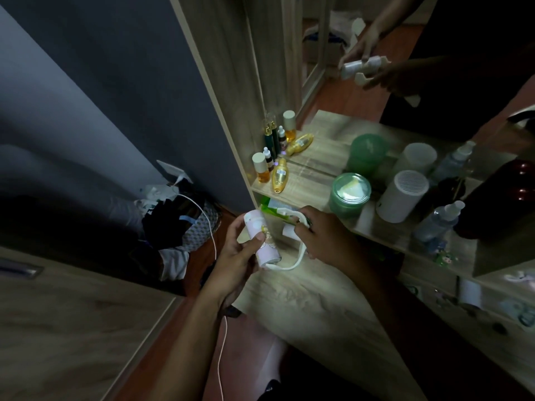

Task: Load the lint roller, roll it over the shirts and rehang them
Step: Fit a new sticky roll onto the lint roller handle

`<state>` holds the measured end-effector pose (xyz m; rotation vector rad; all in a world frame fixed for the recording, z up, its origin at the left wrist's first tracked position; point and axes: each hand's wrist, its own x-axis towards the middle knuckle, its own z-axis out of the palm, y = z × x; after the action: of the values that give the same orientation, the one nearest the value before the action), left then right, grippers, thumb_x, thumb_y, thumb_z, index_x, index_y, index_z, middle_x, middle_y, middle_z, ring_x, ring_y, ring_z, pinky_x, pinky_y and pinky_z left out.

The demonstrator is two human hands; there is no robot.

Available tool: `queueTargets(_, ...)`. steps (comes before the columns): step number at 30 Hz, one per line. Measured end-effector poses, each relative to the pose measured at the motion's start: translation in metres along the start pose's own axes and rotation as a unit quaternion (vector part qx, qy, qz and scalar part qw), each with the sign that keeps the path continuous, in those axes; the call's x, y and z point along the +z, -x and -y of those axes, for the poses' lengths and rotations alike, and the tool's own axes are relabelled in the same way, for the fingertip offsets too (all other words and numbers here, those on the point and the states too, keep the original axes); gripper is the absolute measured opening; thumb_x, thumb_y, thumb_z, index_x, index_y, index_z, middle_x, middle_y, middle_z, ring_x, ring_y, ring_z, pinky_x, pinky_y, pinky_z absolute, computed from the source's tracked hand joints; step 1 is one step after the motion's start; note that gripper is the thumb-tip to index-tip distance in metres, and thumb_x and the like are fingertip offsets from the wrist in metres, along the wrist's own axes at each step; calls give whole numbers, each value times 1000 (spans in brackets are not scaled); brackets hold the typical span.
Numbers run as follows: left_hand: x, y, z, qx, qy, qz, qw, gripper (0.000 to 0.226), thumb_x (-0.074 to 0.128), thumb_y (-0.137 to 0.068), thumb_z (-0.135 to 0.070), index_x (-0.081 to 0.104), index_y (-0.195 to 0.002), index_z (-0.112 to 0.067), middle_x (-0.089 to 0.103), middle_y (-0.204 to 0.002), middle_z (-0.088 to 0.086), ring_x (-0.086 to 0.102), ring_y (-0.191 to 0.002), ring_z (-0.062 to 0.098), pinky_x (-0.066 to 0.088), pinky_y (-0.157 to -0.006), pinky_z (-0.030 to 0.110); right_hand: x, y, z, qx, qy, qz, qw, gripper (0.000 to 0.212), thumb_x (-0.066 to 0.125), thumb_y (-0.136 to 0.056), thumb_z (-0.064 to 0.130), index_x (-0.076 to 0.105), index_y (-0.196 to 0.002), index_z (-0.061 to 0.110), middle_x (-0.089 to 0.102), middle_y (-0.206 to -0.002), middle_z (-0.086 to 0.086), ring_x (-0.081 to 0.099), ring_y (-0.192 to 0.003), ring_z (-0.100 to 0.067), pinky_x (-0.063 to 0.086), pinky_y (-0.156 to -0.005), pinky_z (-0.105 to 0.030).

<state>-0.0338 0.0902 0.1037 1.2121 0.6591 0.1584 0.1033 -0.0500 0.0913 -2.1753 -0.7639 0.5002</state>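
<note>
Head view, looking down at a wooden dressing table (312,308) with a mirror (333,82) standing behind it. The left hand (240,253) reaches in from the lower centre, forearm angled up and to the right, palm turned inward. Its fingers are curled round a pink-and-white refill roll (262,238) printed with a small cartoon figure; the thumb (256,241) lies across the front of the roll. The roll is tilted, its upper end toward the top left and its lower end resting at the white lint roller frame (292,263).

The right hand (321,234) enters from the lower right, forearm running diagonally up and to the left, knuckles uppermost. It is closed round the upper part of the white frame, whose curved arm loops down beneath the hand to meet the bottom of the roll. Both hands are held above the near-left edge of the table top, close together but not touching.

On the shelf by the mirror stand small amber and yellow bottles (270,170), a green-lidded jar (348,195), a white cylindrical device (401,196) and a clear spray bottle (440,221). A white cable (212,235) trails over the floor at left, beside a heap of clothes and bags (176,218). The mirror repeats both hands and the roller at upper right.
</note>
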Motion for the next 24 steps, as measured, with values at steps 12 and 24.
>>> queueTargets(12,12,8,-5,-1,-2,24,1000,56,58,-95,-12,36,-144,-27,76,-100,-5,71,-89,19,48,-92,57,-11,6,9,-1,17,0,1000,40,37,-72,52,54,-99,28,68,-76,0,65,-73,-25,55,-68,-42)
queueTargets(24,23,19,-17,-22,-45,100,994,58,60,-93,-13,38,-145,-28,70,-104,14,69,-87,22,58,-73,37,-28,16,12,11,-29,7,999,14,51,-93,23,59,-98,13,50,-57,9,48,-48,-5,29,-38,-12)
